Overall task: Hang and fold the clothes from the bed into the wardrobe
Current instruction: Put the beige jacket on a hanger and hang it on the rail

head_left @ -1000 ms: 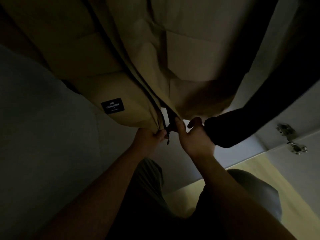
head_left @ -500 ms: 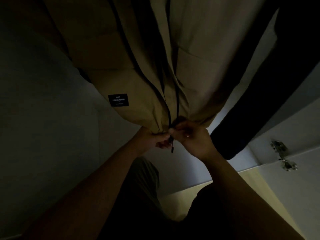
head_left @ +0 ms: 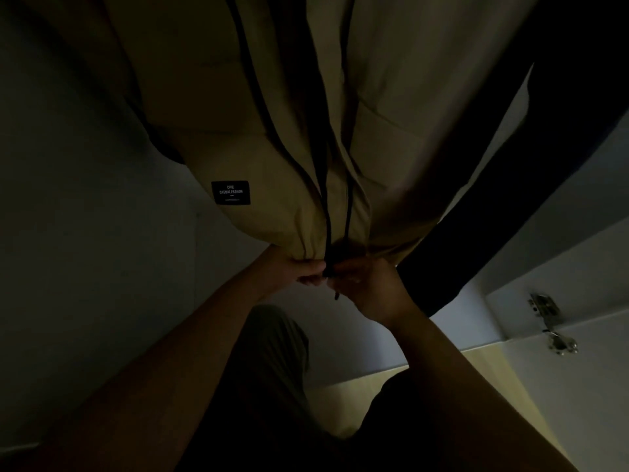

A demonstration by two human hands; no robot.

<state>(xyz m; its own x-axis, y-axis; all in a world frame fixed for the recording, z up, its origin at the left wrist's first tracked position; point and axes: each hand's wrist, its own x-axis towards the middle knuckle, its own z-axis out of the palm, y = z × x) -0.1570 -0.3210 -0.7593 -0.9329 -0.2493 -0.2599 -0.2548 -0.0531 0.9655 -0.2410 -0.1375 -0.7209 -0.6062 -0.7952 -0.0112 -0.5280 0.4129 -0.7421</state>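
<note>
The tan jacket (head_left: 408, 80) hangs inside the dim wardrobe and fills the far upper part of the view, its hem coming down to the middle of the picture. A dark zipper (head_left: 328, 212) runs down its front between the two panels. A small black label (head_left: 230, 192) with pale lettering sits on the left panel near the hem.

Both hands meet at the bottom of the zipper. The left hand (head_left: 299, 267) grips the bunched hem of the left panel, fingers curled under the cloth. The right hand (head_left: 367, 287), touching the left, has its fingers closed on the lower end of the zipper; in this light the exact pinch cannot be made out. A short dark pull cord (head_left: 337, 296) dangles just below the two hands.

Just right of the jacket hangs a black garment (head_left: 510, 165), its lower end reaching below the jacket's hem beside the right wrist. To the left stands a grey wardrobe wall (head_left: 85, 233). On the far right, two metal hinges (head_left: 544, 308) sit on a pale door panel (head_left: 595, 386). Near the bottom are the person's trouser leg (head_left: 269, 352) and a strip of light wooden floor (head_left: 493, 386).
</note>
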